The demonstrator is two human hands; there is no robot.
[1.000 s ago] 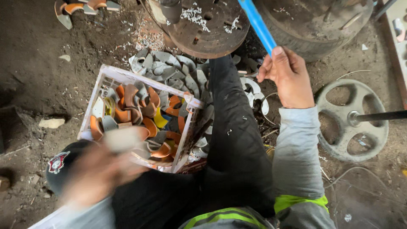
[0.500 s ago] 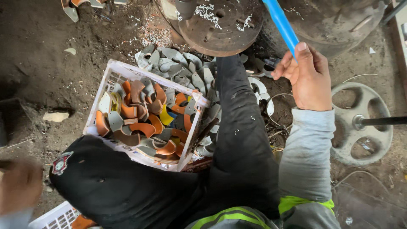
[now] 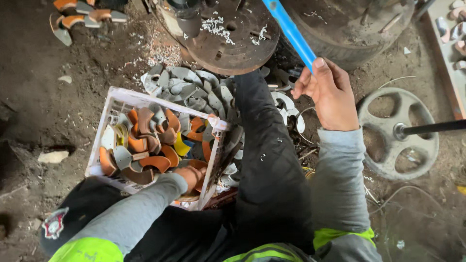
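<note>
My right hand (image 3: 329, 92) grips the lower end of a blue lever handle (image 3: 290, 30) that slants up to the top of the view. My left hand (image 3: 190, 177) reaches into a white plastic crate (image 3: 121, 99) and rests among curved orange and grey pieces (image 3: 145, 145); whether it holds one I cannot tell. My black-trousered leg (image 3: 267, 150) lies between the crate and the right arm. A rusty round machine plate (image 3: 230, 36) with white shavings sits above the crate.
A heap of grey curved pieces (image 3: 194, 90) lies between the crate and the plate. A grey spoked wheel (image 3: 395, 133) on a black rod lies on the dirt floor at right. More orange pieces (image 3: 80, 14) lie top left. A black cap (image 3: 80, 213) rests on my knee.
My left hand was blurred at the lower left, off the crate; it has now moved into the crate. My right hand stays on the blue handle.
</note>
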